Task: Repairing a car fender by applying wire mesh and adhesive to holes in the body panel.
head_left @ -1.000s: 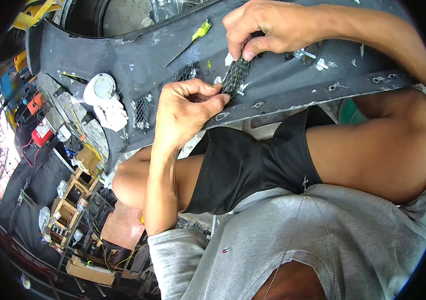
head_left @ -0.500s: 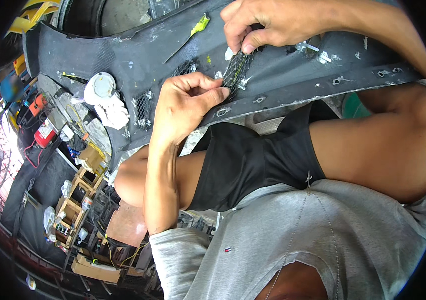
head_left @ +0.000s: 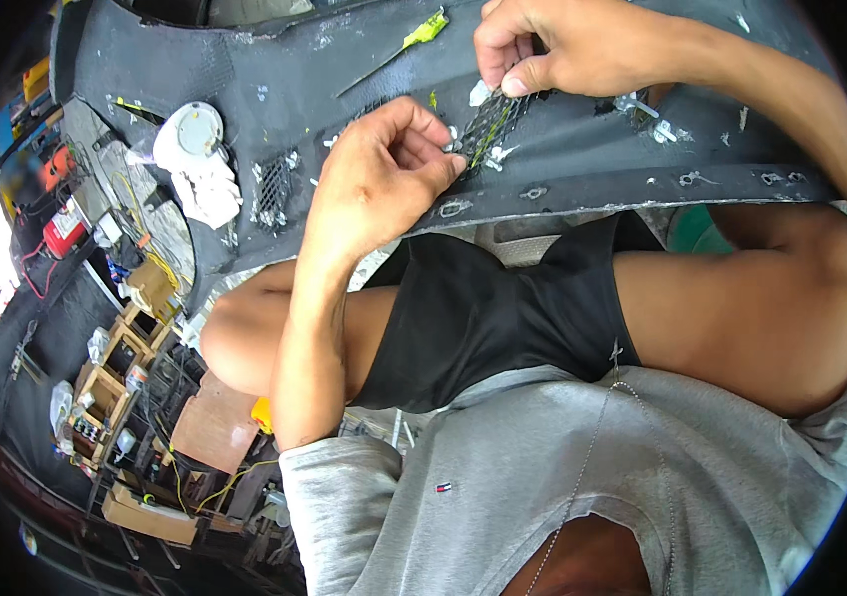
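Observation:
A strip of black mesh [head_left: 491,129] with yellow-green streaks lies across an opening in a large dark, curved panel [head_left: 275,104]. My left hand [head_left: 379,179] has its thumb and fingertips closed at the mesh's near left edge. At the far end, my right hand [head_left: 567,50] pinches the mesh between thumb and curled fingers. White, hardened-looking smears surround the mesh. Another patch of mesh [head_left: 272,189], ringed with white residue, sits in the panel to the left. Part of a further mesh patch shows behind my left hand.
On the panel lies a thin-shafted tool with a yellow-green handle [head_left: 427,28]. A round white lid [head_left: 192,131] and a crumpled white thing [head_left: 207,197] rest at left. Slots [head_left: 455,209] line the panel's near edge above my lap. Wooden crates [head_left: 106,387] and a red container [head_left: 64,230] stand beyond.
The view has shifted slightly, with the panel's left part sitting higher. Both hands stay at the mesh; my left index finger has lifted and straightened a little.

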A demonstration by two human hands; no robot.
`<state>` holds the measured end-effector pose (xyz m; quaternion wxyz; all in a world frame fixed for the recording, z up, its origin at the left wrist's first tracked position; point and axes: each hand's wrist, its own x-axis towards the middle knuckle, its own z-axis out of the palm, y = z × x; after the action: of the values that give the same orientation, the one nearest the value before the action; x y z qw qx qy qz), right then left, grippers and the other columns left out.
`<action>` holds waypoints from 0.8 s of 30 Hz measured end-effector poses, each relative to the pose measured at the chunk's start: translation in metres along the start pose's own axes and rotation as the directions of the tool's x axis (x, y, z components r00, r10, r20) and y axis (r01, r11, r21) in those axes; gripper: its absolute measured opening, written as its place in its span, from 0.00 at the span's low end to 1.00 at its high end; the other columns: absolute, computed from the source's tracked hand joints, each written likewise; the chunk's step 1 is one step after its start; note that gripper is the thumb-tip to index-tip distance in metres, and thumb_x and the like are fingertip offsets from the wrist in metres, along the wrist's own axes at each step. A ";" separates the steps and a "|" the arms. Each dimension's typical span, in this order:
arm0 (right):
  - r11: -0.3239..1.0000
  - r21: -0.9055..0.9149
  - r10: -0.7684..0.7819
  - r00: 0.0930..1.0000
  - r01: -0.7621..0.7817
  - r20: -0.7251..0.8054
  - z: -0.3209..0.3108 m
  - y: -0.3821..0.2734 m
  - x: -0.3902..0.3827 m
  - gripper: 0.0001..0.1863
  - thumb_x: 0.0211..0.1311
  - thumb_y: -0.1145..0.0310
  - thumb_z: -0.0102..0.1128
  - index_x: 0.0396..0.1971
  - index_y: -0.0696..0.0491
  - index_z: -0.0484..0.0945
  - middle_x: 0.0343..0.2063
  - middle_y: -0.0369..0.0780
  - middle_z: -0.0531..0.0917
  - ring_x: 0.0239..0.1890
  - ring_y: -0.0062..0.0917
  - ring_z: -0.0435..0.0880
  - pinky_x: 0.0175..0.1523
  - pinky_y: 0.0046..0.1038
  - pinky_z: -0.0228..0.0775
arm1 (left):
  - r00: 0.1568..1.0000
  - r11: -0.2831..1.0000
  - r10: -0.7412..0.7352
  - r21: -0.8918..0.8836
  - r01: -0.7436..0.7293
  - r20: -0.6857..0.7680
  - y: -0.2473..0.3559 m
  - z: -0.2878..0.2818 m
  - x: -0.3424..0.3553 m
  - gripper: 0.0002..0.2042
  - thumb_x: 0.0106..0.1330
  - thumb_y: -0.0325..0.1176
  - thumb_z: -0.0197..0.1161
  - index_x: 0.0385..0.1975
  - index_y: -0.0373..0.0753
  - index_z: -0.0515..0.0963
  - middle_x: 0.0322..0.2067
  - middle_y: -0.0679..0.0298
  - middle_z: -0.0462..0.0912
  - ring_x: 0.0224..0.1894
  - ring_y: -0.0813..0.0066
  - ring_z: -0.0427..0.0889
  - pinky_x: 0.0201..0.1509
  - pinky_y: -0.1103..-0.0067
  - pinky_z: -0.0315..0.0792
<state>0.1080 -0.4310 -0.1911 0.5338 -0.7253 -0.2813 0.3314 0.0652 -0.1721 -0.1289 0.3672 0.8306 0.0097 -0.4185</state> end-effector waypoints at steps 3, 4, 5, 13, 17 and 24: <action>0.998 0.038 0.041 0.999 -0.041 0.015 -0.001 -0.004 0.002 0.06 0.60 0.77 0.70 0.37 0.58 0.87 0.31 0.44 0.88 0.33 0.28 0.87 0.40 0.31 0.77 | 0.998 0.996 0.059 0.070 -0.056 -0.036 0.002 0.000 -0.004 0.09 0.59 0.29 0.76 0.32 0.34 0.81 0.22 0.68 0.81 0.26 0.83 0.77 0.33 0.80 0.74; 0.998 0.013 0.060 0.998 -0.060 0.006 -0.001 -0.006 0.002 0.06 0.60 0.77 0.70 0.37 0.59 0.87 0.31 0.44 0.88 0.33 0.28 0.87 0.40 0.31 0.77 | 0.998 0.997 0.054 0.056 -0.052 -0.034 0.003 0.002 -0.004 0.09 0.59 0.29 0.76 0.32 0.34 0.81 0.22 0.68 0.81 0.26 0.83 0.77 0.33 0.80 0.74; 0.997 -0.012 0.079 0.997 -0.079 -0.004 -0.001 -0.008 0.002 0.06 0.59 0.77 0.70 0.36 0.59 0.87 0.31 0.44 0.89 0.33 0.28 0.86 0.39 0.31 0.77 | 0.996 0.992 0.070 0.108 -0.064 -0.060 0.005 0.003 -0.005 0.09 0.59 0.29 0.76 0.30 0.34 0.81 0.21 0.67 0.81 0.25 0.81 0.78 0.33 0.79 0.75; 1.000 0.012 -0.009 1.000 0.009 -0.021 0.002 -0.002 -0.001 0.06 0.59 0.78 0.72 0.36 0.58 0.86 0.29 0.43 0.87 0.32 0.27 0.85 0.39 0.30 0.77 | 0.978 0.904 0.191 0.403 -0.140 -0.087 0.022 0.008 -0.007 0.12 0.59 0.31 0.77 0.26 0.33 0.79 0.22 0.55 0.83 0.28 0.58 0.86 0.35 0.67 0.76; 0.999 -0.037 0.035 0.999 -0.034 0.029 -0.001 -0.014 0.011 0.05 0.58 0.78 0.73 0.34 0.58 0.86 0.31 0.42 0.83 0.34 0.28 0.84 0.40 0.30 0.76 | 0.973 0.908 0.222 0.376 -0.183 -0.062 0.010 0.001 -0.004 0.13 0.57 0.33 0.77 0.33 0.34 0.79 0.23 0.54 0.84 0.30 0.54 0.86 0.36 0.65 0.76; 0.953 -0.228 -0.209 0.978 0.201 -0.013 -0.005 -0.031 -0.008 0.06 0.57 0.77 0.71 0.35 0.58 0.85 0.31 0.44 0.84 0.34 0.35 0.85 0.40 0.34 0.77 | 0.952 0.889 0.298 0.383 -0.250 -0.071 0.014 0.011 -0.010 0.17 0.60 0.28 0.73 0.49 0.45 0.81 0.23 0.59 0.82 0.29 0.63 0.82 0.36 0.68 0.75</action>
<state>0.1057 -0.4315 -0.1583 0.4849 -0.7540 -0.3806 0.2267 0.0556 -0.1860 -0.1181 0.2583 0.9027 -0.1630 -0.3030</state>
